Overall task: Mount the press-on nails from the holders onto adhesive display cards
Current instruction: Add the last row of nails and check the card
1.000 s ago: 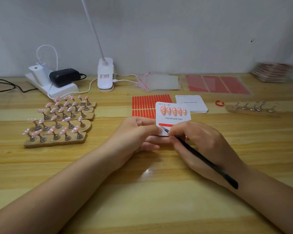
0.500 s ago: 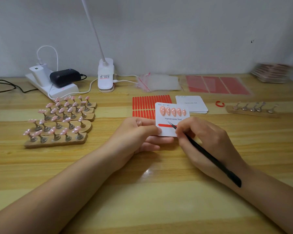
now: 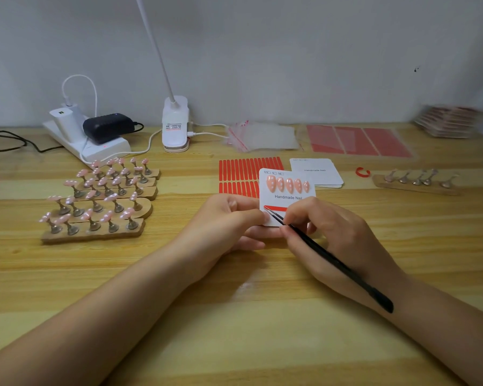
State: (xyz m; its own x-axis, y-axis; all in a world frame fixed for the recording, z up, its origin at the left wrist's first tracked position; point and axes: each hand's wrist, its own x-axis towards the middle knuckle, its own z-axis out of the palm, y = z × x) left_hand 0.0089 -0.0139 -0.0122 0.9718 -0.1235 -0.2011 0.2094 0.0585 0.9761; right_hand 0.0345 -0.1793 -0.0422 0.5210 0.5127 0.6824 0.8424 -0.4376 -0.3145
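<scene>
Our right hand (image 3: 335, 235) pinches black tweezers (image 3: 326, 257), fingers curled round the shaft, whose rear end lies across our wrist. The tips rest at the left end of a red adhesive strip (image 3: 275, 208) on the lower half of the display card (image 3: 287, 196). Our left hand (image 3: 226, 221) grips that card from its left edge, thumb on the face and fingers curled beneath it, so the card sits between both hands, just above the wooden table (image 3: 234, 330). Five pink press-on nails (image 3: 287, 184) are stuck in a row across the card's upper half, over the words "Handmade Nail".

Our right fingers cover the strip's right end and the card's lower right corner; we cannot tell whether the tweezers have hold of anything.

Behind the card lies a sheet of red adhesive strips (image 3: 248, 169), partly hidden by it, and a stack of blank cards (image 3: 317, 172). To the left, well apart, stand the wooden holders with pink nails (image 3: 101, 199) on metal stems. To the right, one holder with bare stems (image 3: 416, 182) sits beside a small red ring (image 3: 362, 172).

Farther back are a power strip (image 3: 89, 140), a clip lamp (image 3: 175, 126) whose head is cut off above, clear bags (image 3: 262, 136), red sheets (image 3: 357, 142) and a blurred stack (image 3: 446, 121) at the far right.
</scene>
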